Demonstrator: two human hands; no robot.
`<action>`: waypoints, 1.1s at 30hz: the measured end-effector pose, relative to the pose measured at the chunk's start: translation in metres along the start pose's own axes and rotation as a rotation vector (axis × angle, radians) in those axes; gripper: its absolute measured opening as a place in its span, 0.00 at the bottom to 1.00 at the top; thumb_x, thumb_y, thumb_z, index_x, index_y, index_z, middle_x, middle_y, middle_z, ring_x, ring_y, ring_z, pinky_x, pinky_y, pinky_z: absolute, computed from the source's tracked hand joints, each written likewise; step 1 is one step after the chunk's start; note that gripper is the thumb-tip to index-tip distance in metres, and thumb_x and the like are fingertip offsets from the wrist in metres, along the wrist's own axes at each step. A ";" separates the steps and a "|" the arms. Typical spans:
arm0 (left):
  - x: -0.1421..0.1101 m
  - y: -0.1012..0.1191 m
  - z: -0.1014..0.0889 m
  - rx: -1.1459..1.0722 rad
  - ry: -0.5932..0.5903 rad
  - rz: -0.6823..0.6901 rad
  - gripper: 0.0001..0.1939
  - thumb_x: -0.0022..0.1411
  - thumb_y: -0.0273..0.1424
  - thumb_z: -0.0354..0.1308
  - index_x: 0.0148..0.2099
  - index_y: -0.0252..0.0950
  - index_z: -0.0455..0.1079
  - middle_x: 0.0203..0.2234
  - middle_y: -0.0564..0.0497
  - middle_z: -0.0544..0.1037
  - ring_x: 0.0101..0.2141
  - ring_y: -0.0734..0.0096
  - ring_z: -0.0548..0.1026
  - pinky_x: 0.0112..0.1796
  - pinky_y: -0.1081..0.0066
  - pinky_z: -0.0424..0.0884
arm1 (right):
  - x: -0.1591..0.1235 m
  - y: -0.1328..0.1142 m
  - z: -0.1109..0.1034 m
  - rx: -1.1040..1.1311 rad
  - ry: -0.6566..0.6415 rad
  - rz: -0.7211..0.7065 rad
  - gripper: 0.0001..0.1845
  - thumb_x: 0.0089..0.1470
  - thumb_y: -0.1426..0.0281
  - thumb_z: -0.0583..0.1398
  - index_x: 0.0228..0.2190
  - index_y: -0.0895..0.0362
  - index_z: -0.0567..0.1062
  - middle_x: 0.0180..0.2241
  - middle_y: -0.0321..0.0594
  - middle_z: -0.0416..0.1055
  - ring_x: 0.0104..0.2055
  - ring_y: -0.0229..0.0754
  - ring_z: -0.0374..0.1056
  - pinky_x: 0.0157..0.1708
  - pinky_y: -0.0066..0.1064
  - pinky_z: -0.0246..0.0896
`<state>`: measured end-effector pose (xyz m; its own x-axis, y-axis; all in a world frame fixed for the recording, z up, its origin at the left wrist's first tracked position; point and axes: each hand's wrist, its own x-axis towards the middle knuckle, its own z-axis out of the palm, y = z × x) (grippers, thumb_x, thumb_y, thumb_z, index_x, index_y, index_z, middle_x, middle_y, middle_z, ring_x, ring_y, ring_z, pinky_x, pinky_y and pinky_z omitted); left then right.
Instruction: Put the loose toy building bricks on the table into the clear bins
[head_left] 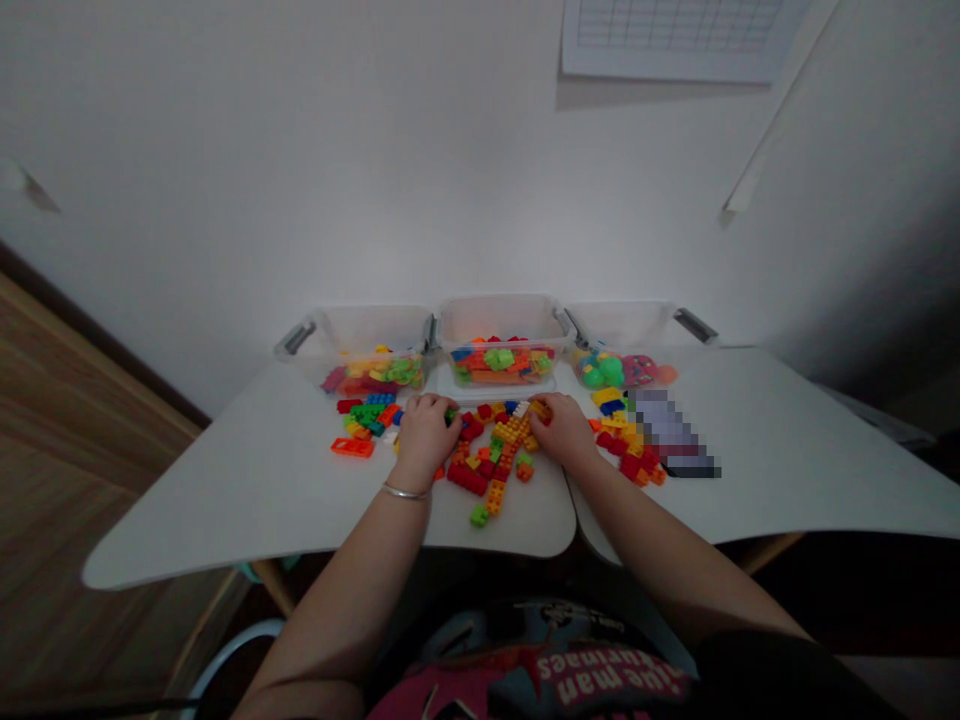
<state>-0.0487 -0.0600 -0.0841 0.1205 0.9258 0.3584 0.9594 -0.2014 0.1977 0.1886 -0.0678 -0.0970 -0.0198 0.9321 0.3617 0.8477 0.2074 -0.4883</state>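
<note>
My left hand point(427, 436) is over the left side of a loose pile of toy building bricks, its fingers curled down. A bit of a green brick point(451, 415) shows by its fingertips; what it grips, if anything, is hidden. My right hand point(564, 430) is closed at the pile's right side, with a yellow-orange brick point(539, 411) at its thumb and fingers. Between the hands lie red bricks point(468, 476), a yellow brick point(513, 429) and an orange strip of bricks point(496, 495). A light green brick point(479, 516) is nearest the table's front edge.
Three clear plastic bins stand against the wall: a left bin point(375, 325) and middle bin point(499, 315) with bricks, and a right bin point(626, 325) with rounder toys. More bricks point(369, 412) lie left, others point(634, 455) right beside a pixelated phone-like object point(673, 432). The white table point(225, 480) has a front seam.
</note>
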 end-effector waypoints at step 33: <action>-0.001 -0.002 0.002 0.002 0.014 0.013 0.12 0.62 0.34 0.54 0.43 0.37 0.76 0.41 0.45 0.77 0.46 0.55 0.69 0.49 0.60 0.65 | 0.023 -0.013 -0.021 0.343 0.496 -0.214 0.13 0.54 0.65 0.58 0.41 0.55 0.74 0.33 0.41 0.71 0.35 0.44 0.65 0.37 0.37 0.64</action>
<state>-0.0507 -0.0600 -0.0866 0.1294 0.9186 0.3735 0.9584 -0.2125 0.1907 0.1882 -0.0547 -0.0659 0.1480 0.6281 0.7639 0.6326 0.5336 -0.5613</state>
